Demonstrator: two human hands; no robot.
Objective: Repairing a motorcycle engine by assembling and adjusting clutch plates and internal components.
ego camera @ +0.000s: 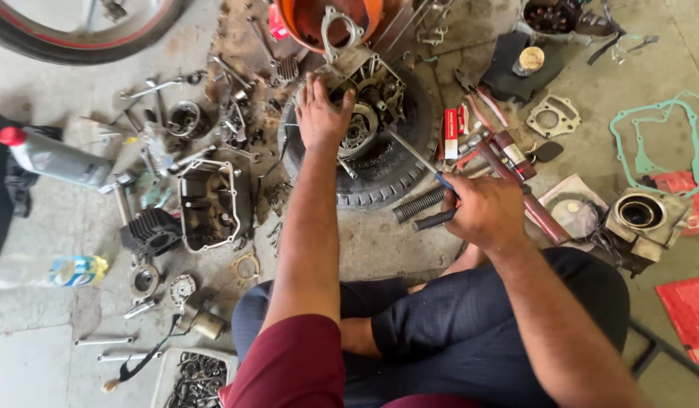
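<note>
The left hand (pixel 321 113) lies flat and open on the dirty grey engine case (pixel 368 102). The case sits on a black tyre (pixel 379 177). The right hand (pixel 485 211) is clenched on a screwdriver (pixel 419 159).

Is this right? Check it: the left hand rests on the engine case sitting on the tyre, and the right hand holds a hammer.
One detail is wrong. The head view shows the right hand gripping a screwdriver, not a hammer. The left hand does rest on the engine case on the tyre.

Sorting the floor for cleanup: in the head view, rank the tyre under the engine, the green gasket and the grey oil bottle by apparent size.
1. tyre
2. green gasket
3. grey oil bottle
The gasket and bottle look close, so that order is unsure.
</note>
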